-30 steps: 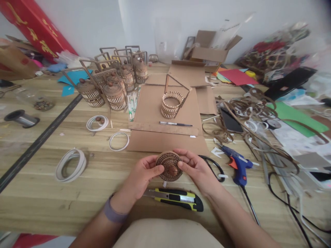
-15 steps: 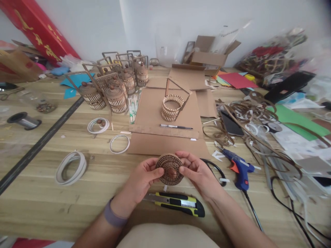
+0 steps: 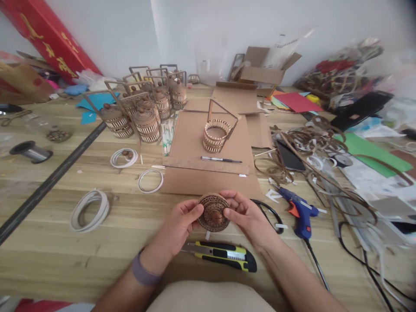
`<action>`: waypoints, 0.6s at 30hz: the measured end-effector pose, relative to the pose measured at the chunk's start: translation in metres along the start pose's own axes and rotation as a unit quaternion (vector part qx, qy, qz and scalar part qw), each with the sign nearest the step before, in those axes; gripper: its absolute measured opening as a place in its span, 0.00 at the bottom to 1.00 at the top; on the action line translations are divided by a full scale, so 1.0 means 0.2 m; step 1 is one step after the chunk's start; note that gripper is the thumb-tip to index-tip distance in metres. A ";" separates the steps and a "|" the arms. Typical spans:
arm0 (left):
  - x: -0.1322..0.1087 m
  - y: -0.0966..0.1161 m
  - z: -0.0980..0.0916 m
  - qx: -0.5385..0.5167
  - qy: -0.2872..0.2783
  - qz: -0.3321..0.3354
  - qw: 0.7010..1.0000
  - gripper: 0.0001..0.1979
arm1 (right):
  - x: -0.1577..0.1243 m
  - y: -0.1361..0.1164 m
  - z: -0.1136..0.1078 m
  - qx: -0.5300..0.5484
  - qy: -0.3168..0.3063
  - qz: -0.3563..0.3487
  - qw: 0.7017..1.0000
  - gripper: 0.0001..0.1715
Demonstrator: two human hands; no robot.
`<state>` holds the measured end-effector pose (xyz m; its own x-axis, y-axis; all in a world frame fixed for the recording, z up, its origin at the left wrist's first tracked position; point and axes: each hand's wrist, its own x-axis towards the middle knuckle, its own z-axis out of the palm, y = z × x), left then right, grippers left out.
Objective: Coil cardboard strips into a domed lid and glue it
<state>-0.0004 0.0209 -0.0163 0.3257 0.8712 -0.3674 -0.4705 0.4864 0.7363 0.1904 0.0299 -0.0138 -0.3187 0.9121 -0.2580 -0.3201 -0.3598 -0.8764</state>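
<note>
Between my two hands I hold a round brown lid [image 3: 208, 223] of coiled corrugated cardboard, with a reddish-brown wooden knob at its centre. My left hand [image 3: 185, 221] pinches its left rim, thumb on top. On the opposite side my right hand [image 3: 242, 212] is closed on the rim, its thumb close to the knob. Below the lid lies a yellow and black utility knife [image 3: 224, 255] with its blade out to the left. Farther off, a small basket [image 3: 216, 136] of light and dark slats with a tall angular handle stands on a cardboard sheet [image 3: 185, 130].
Several finished lidded baskets [image 3: 146, 123] stand at back left. A blue glue gun [image 3: 300, 210] lies on the right, its cord running toward me, near tangled brown strips [image 3: 305, 138]. A pen [image 3: 221, 159] rests on the cardboard. White strip coils [image 3: 90, 211] lie left.
My left thumb and fingers have shifted up a little along the lid's rim. The lid has turned or tilted slightly; both hands still grip it.
</note>
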 end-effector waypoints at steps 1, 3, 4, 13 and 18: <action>0.00 0.00 0.00 0.002 0.001 0.000 1.000 0.22 | 0.00 0.00 0.00 0.000 -0.001 0.005 1.000 0.27; 0.00 -0.01 -0.01 0.003 0.004 0.003 1.000 0.22 | 0.00 0.00 -0.01 -0.002 0.000 0.015 1.000 0.28; 0.00 -0.01 -0.01 0.001 0.005 0.006 1.000 0.22 | 0.00 0.00 -0.01 -0.004 0.001 0.017 1.000 0.27; 0.00 0.00 0.00 -0.015 0.008 0.006 1.000 0.19 | 0.01 0.01 0.00 0.052 0.007 0.038 0.998 0.19; 0.00 0.01 -0.01 0.026 0.014 0.007 1.000 0.21 | 0.00 0.00 -0.01 0.004 0.008 0.044 0.999 0.21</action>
<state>-0.0028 0.0221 -0.0148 0.2963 0.8802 -0.3709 -0.4314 0.4698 0.7702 0.1929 0.0297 -0.0144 -0.3309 0.8801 -0.3404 -0.2991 -0.4400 -0.8467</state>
